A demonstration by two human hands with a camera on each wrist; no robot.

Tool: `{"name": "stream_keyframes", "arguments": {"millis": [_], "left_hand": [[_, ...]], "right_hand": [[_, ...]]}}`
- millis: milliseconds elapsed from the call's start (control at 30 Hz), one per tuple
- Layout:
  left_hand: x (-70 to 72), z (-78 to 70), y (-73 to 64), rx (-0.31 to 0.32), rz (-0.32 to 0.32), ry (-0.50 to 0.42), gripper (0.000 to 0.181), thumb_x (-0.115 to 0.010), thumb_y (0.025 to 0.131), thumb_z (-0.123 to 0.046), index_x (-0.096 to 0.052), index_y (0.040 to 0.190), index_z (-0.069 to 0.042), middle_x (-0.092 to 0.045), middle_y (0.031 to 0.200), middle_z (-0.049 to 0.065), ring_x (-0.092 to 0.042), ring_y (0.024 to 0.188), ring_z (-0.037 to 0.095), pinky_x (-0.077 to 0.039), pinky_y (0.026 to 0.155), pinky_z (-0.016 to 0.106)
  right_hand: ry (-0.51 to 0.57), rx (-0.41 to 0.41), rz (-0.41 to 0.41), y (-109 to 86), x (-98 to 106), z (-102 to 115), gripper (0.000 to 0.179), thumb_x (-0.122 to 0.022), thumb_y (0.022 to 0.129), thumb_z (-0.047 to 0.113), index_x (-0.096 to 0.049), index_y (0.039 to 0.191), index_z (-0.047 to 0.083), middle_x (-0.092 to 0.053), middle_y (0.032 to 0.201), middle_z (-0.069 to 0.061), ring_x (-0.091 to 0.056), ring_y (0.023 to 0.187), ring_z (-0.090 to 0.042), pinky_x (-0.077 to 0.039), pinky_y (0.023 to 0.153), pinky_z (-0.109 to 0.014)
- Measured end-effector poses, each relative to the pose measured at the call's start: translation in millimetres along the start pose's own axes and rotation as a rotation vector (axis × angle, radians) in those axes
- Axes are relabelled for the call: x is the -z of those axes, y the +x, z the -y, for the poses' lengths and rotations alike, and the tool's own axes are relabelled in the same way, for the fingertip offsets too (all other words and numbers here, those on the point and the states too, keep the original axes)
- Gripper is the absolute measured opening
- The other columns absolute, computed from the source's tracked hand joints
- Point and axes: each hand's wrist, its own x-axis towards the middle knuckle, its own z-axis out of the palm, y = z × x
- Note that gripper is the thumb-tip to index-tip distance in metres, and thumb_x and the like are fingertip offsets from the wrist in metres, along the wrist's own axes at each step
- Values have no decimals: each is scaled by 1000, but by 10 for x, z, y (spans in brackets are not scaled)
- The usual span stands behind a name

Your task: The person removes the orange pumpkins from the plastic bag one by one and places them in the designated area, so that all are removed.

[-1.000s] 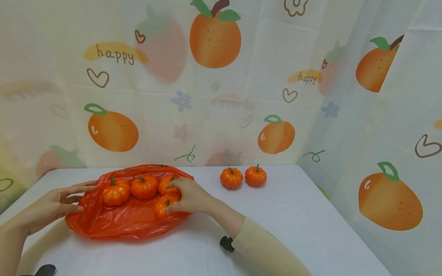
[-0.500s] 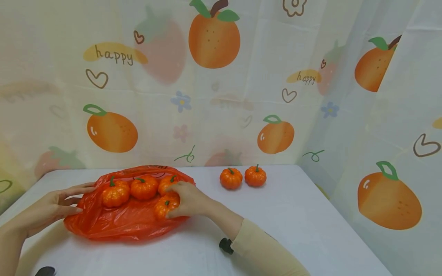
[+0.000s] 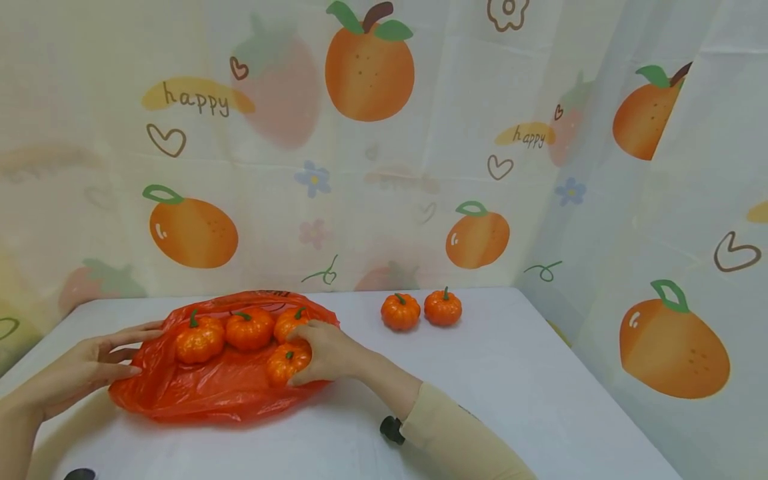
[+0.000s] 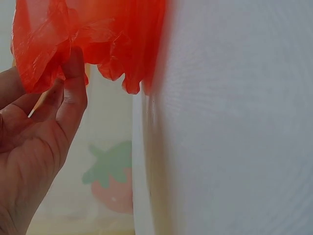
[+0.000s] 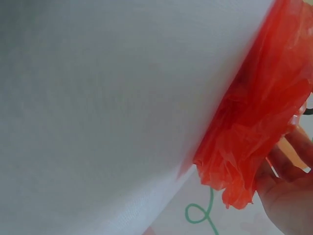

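Note:
A red plastic bag (image 3: pixel 216 393) lies spread on the table with its mouth open. Inside it sit a small orange pumpkin (image 3: pixel 200 340) at the left, another pumpkin (image 3: pixel 249 329) in the middle, a partly hidden pumpkin (image 3: pixel 291 323) at the back right and a front-right pumpkin (image 3: pixel 285 363). My right hand (image 3: pixel 333 352) grips this last pumpkin, fingers over its far side and thumb at its near side. My left hand (image 3: pixel 90 363) holds the bag's left edge; in the left wrist view a bent finger presses the red film (image 4: pixel 46 63). The right wrist view shows the bag's outside (image 5: pixel 249 122).
Two more small pumpkins, a left one (image 3: pixel 401 311) and a right one (image 3: pixel 443 307), stand near the table's back edge. The white-covered table (image 3: pixel 492 387) meets a printed curtain (image 3: pixel 372 220) behind. A dark object (image 3: pixel 80 474) shows at the lower left.
My head view has shifted slightly. My right thumb and fingers have settled around the front-right pumpkin, which stays in the bag. The left hand keeps its place at the bag's edge.

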Motion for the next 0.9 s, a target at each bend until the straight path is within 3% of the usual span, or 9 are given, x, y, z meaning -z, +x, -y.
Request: {"name": "stream_keyframes", "arguments": {"millis": [900], "left_hand": [[6, 27, -10, 0, -6, 3, 55, -45, 99, 5, -34, 152, -3, -36, 146, -41, -57, 113, -6, -57, 84, 22]], "right_hand": [[-13, 11, -19, -6, 12, -9, 65, -82, 76, 42, -58, 133, 21, -62, 133, 4, -53, 131, -14, -45, 110, -29]]}}
